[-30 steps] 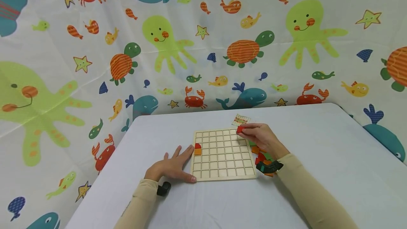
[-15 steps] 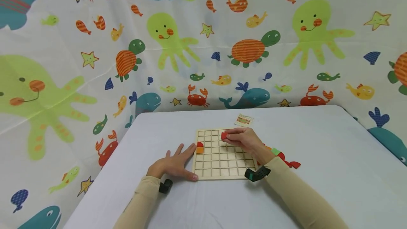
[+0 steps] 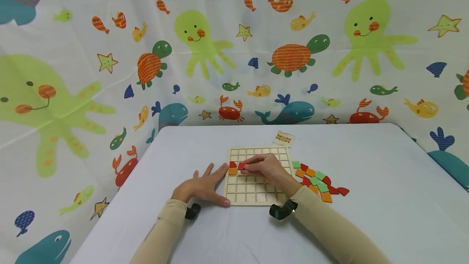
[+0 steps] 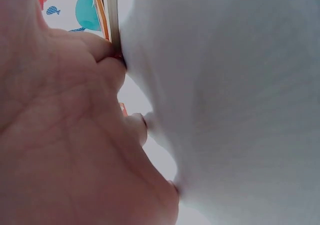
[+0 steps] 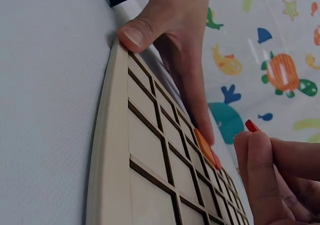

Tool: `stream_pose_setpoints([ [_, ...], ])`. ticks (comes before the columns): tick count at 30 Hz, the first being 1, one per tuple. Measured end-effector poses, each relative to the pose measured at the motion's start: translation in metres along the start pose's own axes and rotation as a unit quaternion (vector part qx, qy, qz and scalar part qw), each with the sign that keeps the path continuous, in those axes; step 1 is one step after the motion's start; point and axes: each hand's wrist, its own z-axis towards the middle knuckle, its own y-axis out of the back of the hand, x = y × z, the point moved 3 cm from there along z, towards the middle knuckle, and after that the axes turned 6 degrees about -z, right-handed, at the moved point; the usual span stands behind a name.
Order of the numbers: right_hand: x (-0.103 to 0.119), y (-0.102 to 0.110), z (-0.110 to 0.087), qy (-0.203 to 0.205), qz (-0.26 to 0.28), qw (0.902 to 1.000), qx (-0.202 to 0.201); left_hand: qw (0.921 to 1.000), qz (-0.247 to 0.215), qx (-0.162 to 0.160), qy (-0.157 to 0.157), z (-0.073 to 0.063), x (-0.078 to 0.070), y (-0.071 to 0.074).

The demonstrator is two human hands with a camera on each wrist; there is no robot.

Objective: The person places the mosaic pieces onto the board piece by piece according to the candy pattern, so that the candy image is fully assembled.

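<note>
My right hand [image 3: 266, 169] pinches a small red tile [image 3: 241, 166] between thumb and fingertips, over the left part of a wooden grid board [image 3: 250, 188]. My left hand [image 3: 203, 187] lies with fingers spread along the board's left side. In the right wrist view its thumb [image 5: 142, 30] presses on the board's near corner. An orange square tile [image 3: 232, 171] sits in a cell at the left edge, with a red tile with a rounded corner [image 3: 232, 164] directly behind it. The left wrist view is mostly palm, with the board's edge [image 4: 112, 15] at the fingers.
Right of the board several loose tiles [image 3: 315, 181] in red, orange and green lie in a scattered pile. Behind the board is a small printed pattern card [image 3: 283, 138]. A sea-animal curtain [image 3: 234, 72] hangs beyond the white table [image 3: 377, 166].
My right hand has carried the red tile leftward and nearer across the board, close to the two placed tiles. The left hand stays at the board's edge. The view has shifted slightly.
</note>
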Motion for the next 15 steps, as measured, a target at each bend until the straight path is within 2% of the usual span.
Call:
stream_pose_setpoints([
  [7, 0.0, -0.013, 0.002, 0.008, -0.078, 0.9969, 0.005, 0.9999, 0.012, -0.002, 0.008, 0.0, -0.003, 0.003],
  [15, -0.009, -0.023, 0.005, -0.021, -0.071, 0.9965, 0.039, 0.9999, 0.009, 0.006, 0.002, 0.001, 0.002, 0.001],
])
